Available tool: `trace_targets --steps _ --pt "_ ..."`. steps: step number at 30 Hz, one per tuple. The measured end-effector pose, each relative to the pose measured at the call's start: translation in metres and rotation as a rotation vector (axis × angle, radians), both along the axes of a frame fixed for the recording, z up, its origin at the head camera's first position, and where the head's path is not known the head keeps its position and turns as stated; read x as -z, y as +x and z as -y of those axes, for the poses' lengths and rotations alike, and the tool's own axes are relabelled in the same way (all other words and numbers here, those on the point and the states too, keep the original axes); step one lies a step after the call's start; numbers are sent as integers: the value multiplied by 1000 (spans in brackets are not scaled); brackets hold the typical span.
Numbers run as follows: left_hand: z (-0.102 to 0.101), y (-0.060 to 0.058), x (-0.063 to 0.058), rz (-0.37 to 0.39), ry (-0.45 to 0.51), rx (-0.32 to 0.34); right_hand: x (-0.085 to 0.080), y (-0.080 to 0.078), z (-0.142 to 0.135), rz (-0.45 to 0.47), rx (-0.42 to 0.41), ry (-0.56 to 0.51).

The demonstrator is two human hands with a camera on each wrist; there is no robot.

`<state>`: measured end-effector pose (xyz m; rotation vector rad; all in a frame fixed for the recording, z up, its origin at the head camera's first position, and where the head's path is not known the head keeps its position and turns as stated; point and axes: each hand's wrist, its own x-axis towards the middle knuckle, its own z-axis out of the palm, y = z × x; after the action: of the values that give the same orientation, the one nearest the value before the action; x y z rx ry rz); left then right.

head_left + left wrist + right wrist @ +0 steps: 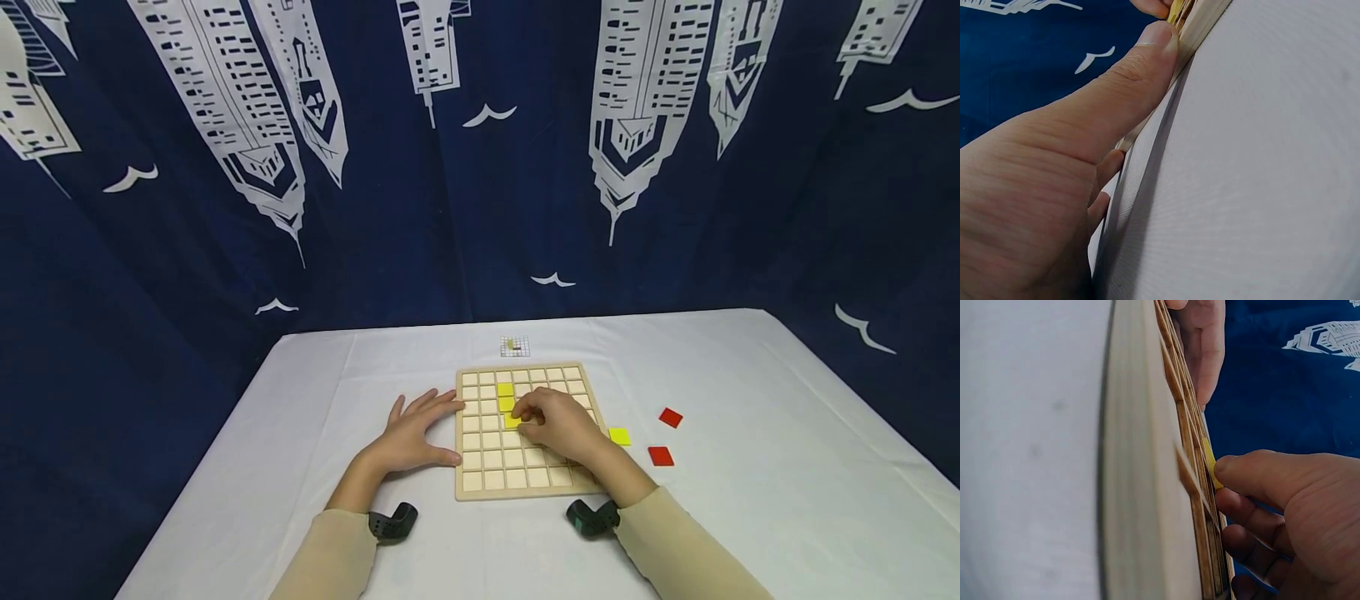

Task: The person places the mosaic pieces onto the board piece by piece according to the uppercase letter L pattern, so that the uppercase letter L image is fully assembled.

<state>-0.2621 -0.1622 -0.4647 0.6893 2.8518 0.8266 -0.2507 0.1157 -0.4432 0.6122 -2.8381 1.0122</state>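
A square wooden grid board [492, 480] lies on the white table. My right hand [561, 427] is over its middle, thumb and fingertips pinching a yellow tile [512, 421] that stands tilted at the grid in the right wrist view. Two more yellow tiles, an upper one [505, 389] and a lower one [507, 404], sit in cells just above it. With fingers spread, my left hand [408, 437] touches the board's left edge; its thumb [1129, 75] rests against the rim in the left wrist view.
To the right of the board lie a loose yellow tile [619, 437] and two red tiles, one farther [671, 417] and one nearer [661, 456]. A small card with a coloured grid pattern [514, 347] lies behind the board. A dark blue curtain [465, 250] hangs beyond the table.
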Motion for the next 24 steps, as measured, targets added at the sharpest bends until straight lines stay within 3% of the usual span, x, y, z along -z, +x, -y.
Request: trace_targets --steps 12,19,24 --pt "0 2 -3 12 2 -1 -2 2 -4 -11 -95 -30" --pt "-1 2 -3 6 2 5 -2 2 -5 27 -95 -18" --pt "-1 3 -3 2 5 3 -2 1 -8 15 -138 -28"
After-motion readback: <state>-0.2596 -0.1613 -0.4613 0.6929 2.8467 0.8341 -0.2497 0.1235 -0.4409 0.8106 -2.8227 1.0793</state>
